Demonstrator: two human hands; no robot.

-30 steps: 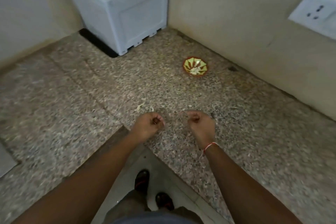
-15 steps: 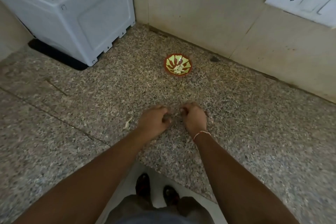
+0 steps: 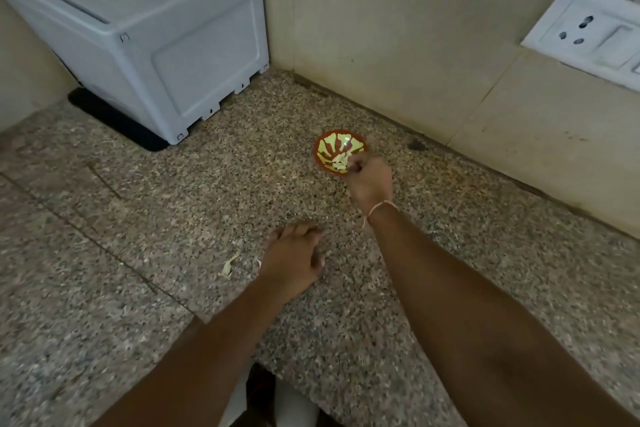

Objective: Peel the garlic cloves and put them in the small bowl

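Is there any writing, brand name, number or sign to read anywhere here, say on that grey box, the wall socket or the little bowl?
None can be read.
Grey box: plain panels, no label showing.
Wall socket plate: only holes and switches, no markings.
Small bowl: a painted red and yellow-green pattern, no letters.
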